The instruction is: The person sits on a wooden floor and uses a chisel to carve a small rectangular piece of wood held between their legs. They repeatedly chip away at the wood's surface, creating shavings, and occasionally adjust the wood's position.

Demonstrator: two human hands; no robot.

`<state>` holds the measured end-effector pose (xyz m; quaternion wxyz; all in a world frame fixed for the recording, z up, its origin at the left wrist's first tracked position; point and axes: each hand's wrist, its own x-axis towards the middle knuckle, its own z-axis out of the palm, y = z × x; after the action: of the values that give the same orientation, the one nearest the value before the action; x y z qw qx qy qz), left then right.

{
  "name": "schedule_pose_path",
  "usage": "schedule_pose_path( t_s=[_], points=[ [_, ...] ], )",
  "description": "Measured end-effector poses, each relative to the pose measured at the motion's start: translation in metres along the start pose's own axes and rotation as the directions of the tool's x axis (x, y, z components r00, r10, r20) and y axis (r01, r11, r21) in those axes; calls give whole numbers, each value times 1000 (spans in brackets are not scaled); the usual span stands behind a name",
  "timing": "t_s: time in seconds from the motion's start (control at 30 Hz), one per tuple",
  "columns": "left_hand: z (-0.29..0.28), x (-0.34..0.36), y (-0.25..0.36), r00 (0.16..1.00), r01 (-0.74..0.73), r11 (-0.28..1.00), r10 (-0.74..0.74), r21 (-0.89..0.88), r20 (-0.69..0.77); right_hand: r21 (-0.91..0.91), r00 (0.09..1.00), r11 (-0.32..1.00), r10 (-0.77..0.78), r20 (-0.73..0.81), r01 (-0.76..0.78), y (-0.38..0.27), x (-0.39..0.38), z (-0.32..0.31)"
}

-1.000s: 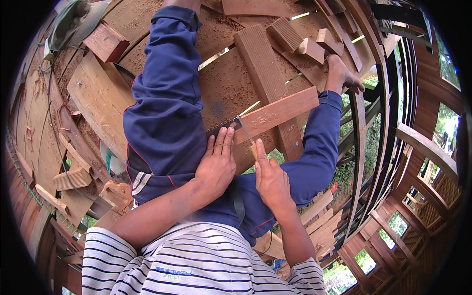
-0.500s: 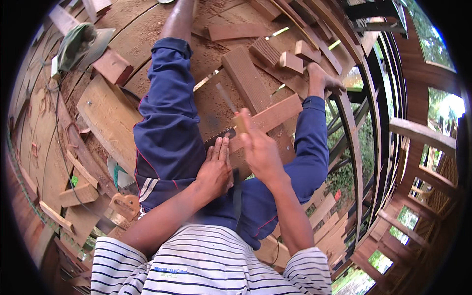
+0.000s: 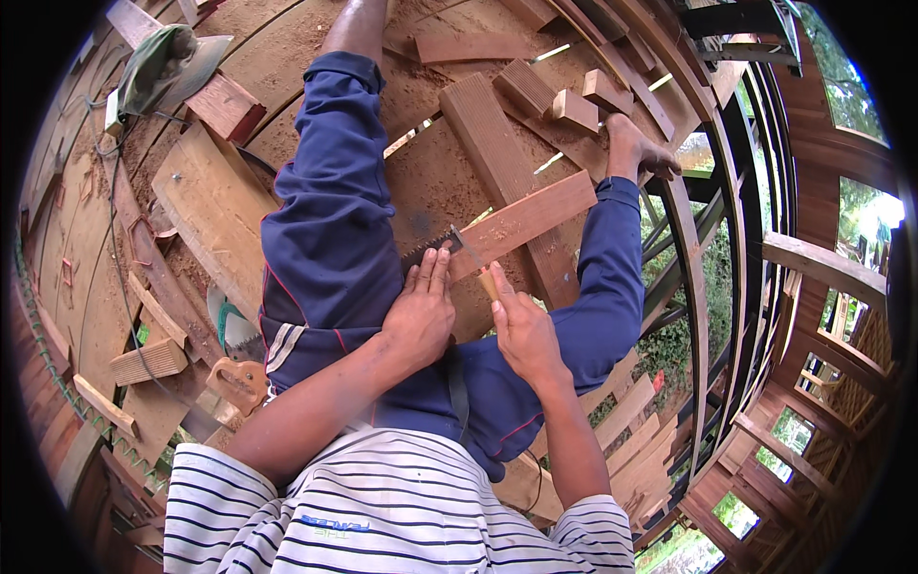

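My left hand (image 3: 423, 316) has its fingers close together on a dark toothed saw blade (image 3: 432, 247), holding it against a reddish board (image 3: 531, 218). Its thumb is hidden. In my right hand (image 3: 528, 335) is the wooden handle of a slim metal file (image 3: 489, 283). The file's shaft slants over the saw blade's end, close to my left fingertips. Beyond my left thigh lies a wooden saw handle (image 3: 239, 383); my leg hides whether it belongs to this blade.
A thick plank (image 3: 488, 143) runs under the board. Wood offcuts (image 3: 576, 111) lie by my right foot. On the left are a cap (image 3: 158, 72), a wide plank (image 3: 215, 206) and a cable (image 3: 120, 230). Sawdust covers the floorboards, which have gaps. Dark beams (image 3: 684, 249) stand at the right.
My right hand has drawn the file back toward me and lowered it, from pointing up and away to lying near the saw teeth. My left hand stays on the blade.
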<state>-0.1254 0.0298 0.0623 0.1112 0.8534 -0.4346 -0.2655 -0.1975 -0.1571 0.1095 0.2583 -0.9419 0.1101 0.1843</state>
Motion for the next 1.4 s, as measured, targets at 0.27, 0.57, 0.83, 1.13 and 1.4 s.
schedule_pose_path(
  t_s=[0.27,0.57,0.83,1.13,1.4],
  points=[
    [3,-3,-2,1000,2,1000,-2,-23,-20,-205,982,973,138,132,-109,-25,2,-8],
    [-29,4,5,974,23,998,-7,-66,228,-349,980,936,110,167,-45,-37,59,7],
    [-10,0,-1,994,33,998,-26,-62,107,165,934,960,-165,-317,226,-43,56,-54],
    [-6,-1,-2,999,-13,1000,12,20,48,44,998,999,32,-62,-29,-15,2,-4],
    [-12,-1,0,997,-9,1000,8,11,75,66,998,996,61,-29,-59,-17,-8,10]
  ],
)
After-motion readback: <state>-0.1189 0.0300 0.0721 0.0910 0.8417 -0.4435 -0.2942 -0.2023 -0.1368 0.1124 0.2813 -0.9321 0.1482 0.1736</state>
